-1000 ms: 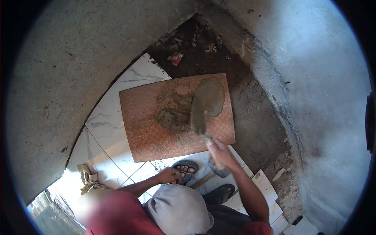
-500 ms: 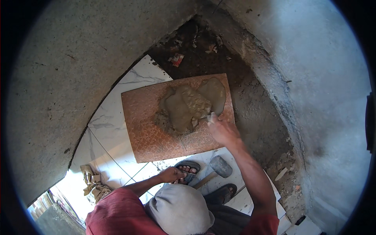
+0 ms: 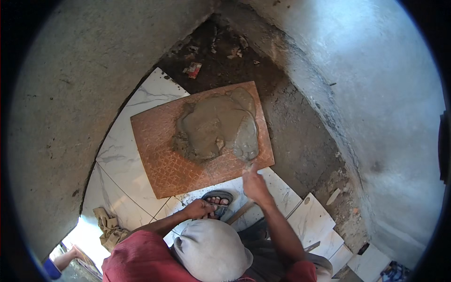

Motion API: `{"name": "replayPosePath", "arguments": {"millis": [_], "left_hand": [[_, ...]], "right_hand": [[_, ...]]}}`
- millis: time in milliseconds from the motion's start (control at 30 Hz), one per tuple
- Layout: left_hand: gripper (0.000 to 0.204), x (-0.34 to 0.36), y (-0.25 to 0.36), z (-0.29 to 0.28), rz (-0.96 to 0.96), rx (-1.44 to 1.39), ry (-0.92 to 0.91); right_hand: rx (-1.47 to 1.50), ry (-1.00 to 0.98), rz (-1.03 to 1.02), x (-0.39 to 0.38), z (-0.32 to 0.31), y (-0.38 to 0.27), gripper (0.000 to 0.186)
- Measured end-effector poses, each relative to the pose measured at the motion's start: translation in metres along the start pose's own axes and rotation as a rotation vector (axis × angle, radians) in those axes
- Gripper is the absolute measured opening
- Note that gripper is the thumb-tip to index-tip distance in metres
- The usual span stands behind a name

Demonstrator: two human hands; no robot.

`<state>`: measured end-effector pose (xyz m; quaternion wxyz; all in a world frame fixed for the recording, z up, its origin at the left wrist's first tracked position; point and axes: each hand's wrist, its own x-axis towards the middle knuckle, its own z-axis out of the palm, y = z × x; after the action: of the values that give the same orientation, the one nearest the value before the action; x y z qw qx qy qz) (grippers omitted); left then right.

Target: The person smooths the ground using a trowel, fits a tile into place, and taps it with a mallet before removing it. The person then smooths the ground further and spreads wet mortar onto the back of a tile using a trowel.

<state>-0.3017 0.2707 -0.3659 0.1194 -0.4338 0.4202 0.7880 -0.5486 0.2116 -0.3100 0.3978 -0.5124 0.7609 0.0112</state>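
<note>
A large reddish-brown tile lies with its textured face up, and a mound of wet grey-brown mortar covers its middle. My right hand is closed round the handle of a trowel. The trowel's mortar-smeared blade lies on the right part of the mound, pointing away from me. My left hand is closed beside a dark sandal worn on a foot. Whatever its curled fingers hold, if anything, cannot be made out. A wooden handle shows between my arms.
White marbled tiles cover the floor to the left and near side. Dark rough ground and concrete walls surround the far corner. A brown cloth lies left, loose white tiles lie right. Another person's limb shows lower left.
My right hand has drawn the trowel back toward me across the mortar, and its blade now lies in plain sight. The mallet head has become hidden. A limb has appeared at lower left.
</note>
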Motion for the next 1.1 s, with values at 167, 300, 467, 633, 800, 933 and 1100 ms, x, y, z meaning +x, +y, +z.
{"name": "replayPosePath", "arguments": {"millis": [167, 300, 467, 633, 800, 933, 1100], "left_hand": [[0.047, -0.001, 0.004, -0.001, -0.019, -0.003, -0.029], [0.044, -0.009, 0.002, -0.005, -0.01, -0.037, -0.018], [0.045, -0.003, 0.003, -0.001, 0.058, -0.049, -0.033], [0.047, -0.002, 0.002, -0.005, 0.007, -0.042, -0.034], [0.046, -0.003, 0.003, -0.006, -0.015, -0.034, -0.021], [0.043, 0.004, -0.002, -0.002, -0.033, -0.059, -0.043], [0.044, 0.007, -0.011, -0.003, -0.04, -0.066, -0.055]], "right_hand": [[0.246, 0.185, -0.031, -0.025, 0.05, -0.007, 0.053], [0.328, -0.142, -0.016, -0.037, 0.011, -0.032, 0.052], [0.197, -0.129, -0.126, -0.049, 0.041, -0.052, 0.045], [0.263, -0.1, -0.035, -0.042, 0.049, -0.053, 0.045], [0.368, -0.029, 0.222, -0.04, 0.041, -0.04, 0.049], [0.684, 0.15, 0.254, -0.042, 0.074, -0.001, 0.042], [1.344, -0.021, 0.457, -0.056, 0.068, -0.027, 0.026]]}}
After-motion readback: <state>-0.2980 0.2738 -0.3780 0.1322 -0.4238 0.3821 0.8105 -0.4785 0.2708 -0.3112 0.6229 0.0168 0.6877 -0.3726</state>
